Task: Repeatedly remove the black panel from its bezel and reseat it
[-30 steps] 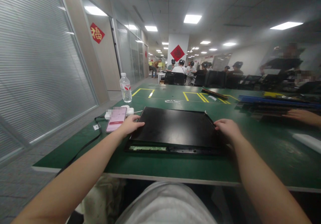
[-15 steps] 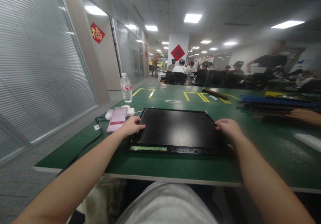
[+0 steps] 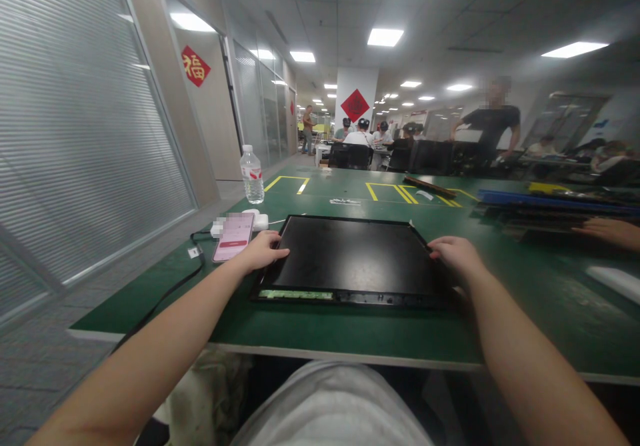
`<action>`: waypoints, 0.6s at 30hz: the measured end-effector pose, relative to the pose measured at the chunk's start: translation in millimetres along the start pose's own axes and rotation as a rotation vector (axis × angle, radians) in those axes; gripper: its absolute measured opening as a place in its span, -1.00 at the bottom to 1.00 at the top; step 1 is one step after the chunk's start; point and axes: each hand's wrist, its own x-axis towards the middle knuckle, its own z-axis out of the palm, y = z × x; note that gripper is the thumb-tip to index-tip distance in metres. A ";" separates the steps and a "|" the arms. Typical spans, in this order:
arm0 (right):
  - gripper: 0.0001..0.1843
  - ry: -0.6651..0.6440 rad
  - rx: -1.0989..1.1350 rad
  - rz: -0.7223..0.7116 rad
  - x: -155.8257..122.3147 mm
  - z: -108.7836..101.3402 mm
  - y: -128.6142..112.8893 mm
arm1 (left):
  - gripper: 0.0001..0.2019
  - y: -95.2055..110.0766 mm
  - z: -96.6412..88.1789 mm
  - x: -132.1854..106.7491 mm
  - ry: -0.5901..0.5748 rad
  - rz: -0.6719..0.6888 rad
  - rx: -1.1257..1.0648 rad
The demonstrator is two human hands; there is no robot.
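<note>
A black flat display panel lies screen up on the green table in front of me. Along its near edge runs a strip of green circuit board. My left hand is closed on the panel's left edge, thumb on top and the other fingers at the rim. At the opposite edge, near the far right corner, my right hand grips the frame between thumb and fingers. The undersides of both grips are hidden. Just left of my left hand lies a phone with a lit screen.
A water bottle stands at the back left, beyond a white charger and a black cable. Stacked long strips lie on the right near another person's hand. A dark bar rests at the back.
Both my hands and the display panel have stayed in place. In the background, a standing person in dark clothes has moved to the left.
</note>
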 end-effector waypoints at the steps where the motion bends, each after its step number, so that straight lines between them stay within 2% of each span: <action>1: -0.73 0.000 -0.003 -0.001 -1.0 -0.3 -0.8 | -0.53 -1.2 0.0 0.4 -0.006 -0.003 0.014; 7: -0.74 -0.002 0.029 0.004 -5.3 -0.3 -3.4 | -0.44 -2.9 -0.3 -1.1 -0.025 -0.024 0.053; 18: -0.74 -0.002 0.033 -0.001 0.1 2.0 1.2 | -0.46 0.1 -1.1 -2.6 -0.020 -0.048 -0.005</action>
